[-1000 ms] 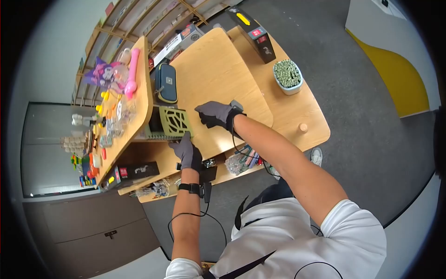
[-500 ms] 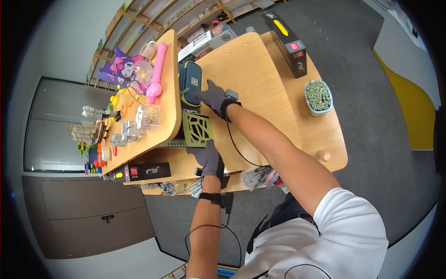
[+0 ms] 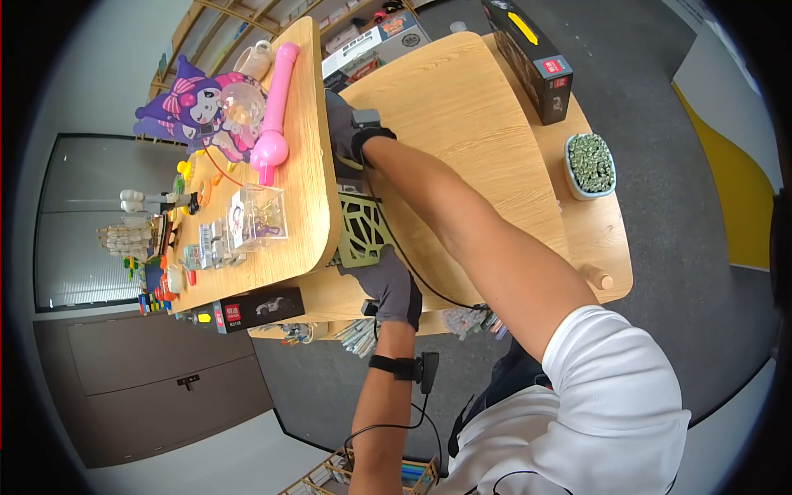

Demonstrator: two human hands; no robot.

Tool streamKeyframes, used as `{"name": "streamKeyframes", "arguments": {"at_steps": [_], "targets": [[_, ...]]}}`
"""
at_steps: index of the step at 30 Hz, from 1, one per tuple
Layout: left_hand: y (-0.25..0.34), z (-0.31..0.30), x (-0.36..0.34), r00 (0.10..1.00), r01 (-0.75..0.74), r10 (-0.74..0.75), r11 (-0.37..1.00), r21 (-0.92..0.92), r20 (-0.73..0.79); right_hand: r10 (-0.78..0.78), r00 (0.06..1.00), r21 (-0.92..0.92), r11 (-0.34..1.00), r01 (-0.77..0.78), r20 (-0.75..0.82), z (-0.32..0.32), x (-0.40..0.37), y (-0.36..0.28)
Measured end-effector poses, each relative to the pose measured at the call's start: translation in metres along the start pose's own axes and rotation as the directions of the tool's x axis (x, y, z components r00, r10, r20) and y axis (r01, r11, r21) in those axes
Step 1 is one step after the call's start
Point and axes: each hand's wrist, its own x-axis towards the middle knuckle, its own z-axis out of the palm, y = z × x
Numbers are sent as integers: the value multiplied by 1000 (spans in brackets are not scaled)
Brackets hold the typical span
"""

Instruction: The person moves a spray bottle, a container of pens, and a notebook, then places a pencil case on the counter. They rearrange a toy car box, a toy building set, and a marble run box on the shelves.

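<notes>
My left hand (image 3: 388, 285), in a grey glove, is closed at the near edge of a green lattice bookend (image 3: 363, 229). Some of its fingers pass behind the panel. Higher up, my right hand (image 3: 345, 128), gloved too, reaches to the edge of the raised wooden shelf (image 3: 309, 223). Its fingers are hidden there, so I cannot tell what they hold. The dark blue zip case seen earlier at this spot is now mostly covered by that hand and the shelf. The bookend stands beside the shelf edge, below my right wrist.
On the shelf are a pink wand (image 3: 279, 107), a purple cartoon figure (image 3: 194, 103), a clear box (image 3: 257, 219) and a model ship (image 3: 132, 238). A potted plant (image 3: 591, 165) and a black box (image 3: 532, 62) stand on the right. Markers (image 3: 359, 337) sit below my left hand.
My right hand has moved up and inward past the shelf edge, and the blue case has gone mostly out of sight. My left hand stays at the bookend. The whole view has shifted slightly.
</notes>
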Motion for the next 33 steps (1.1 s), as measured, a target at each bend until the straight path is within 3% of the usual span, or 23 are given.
{"name": "streamKeyframes", "arguments": {"at_steps": [4, 7, 10, 17, 19, 20, 23, 25, 26, 28, 29, 30, 32, 33], "targets": [[7, -4, -7, 999, 47, -46, 992, -118, 15, -43, 987, -71, 996, 55, 155, -21, 6, 2], [1, 3, -4, 996, -61, 49, 979, -194, -69, -45, 974, -122, 990, 73, 220, -28, -1, 2], [-6, 10, 1, 997, -60, 43, 956, -286, -67, -27, 968, -171, 983, 71, 250, -32, -12, 7], [-1, 9, -1, 999, 34, -49, 893, -449, -21, -138, 975, -91, 984, 156, 173, -47, -17, 32], [8, 7, -4, 994, 107, -110, 875, -472, 23, -184, 983, -57, 981, 185, 24, -64, -25, 31], [14, 4, -6, 989, 147, -145, 872, -466, 41, -194, 980, -66, 978, 197, 40, -74, -31, 32], [40, -3, -14, 969, 236, -247, 910, -341, 12, -290, 943, -215, 922, 321, 164, -118, -49, 22], [43, 9, -7, 951, 279, -302, 927, -250, -58, -156, 938, -226, 946, 232, 309, -137, -69, 17], [39, 21, 2, 940, 299, -322, 937, -183, -114, -171, 928, -234, 938, 256, 332, -143, -79, 11], [29, 36, 6, 917, 340, -359, 931, -134, -172, -30, 946, -80, 995, 59, 324, -150, -103, 4], [27, 44, 5, 945, 289, -248, 938, 190, -214, -40, 940, -96, 992, 77, 340, -151, -112, 0], [25, 51, 6, 969, 219, -127, 839, 497, -213, 1, 934, -64, 998, 24, 357, -150, -117, 0], [3, 76, 18, 984, 151, -29, 655, 741, -175, 87, 917, -3, 996, -93, 390, -144, -129, 0], [-20, 103, 31, 978, 179, -29, 622, 762, -206, 81, 914, -17, 997, -81, 399, -139, -138, -4]]}}
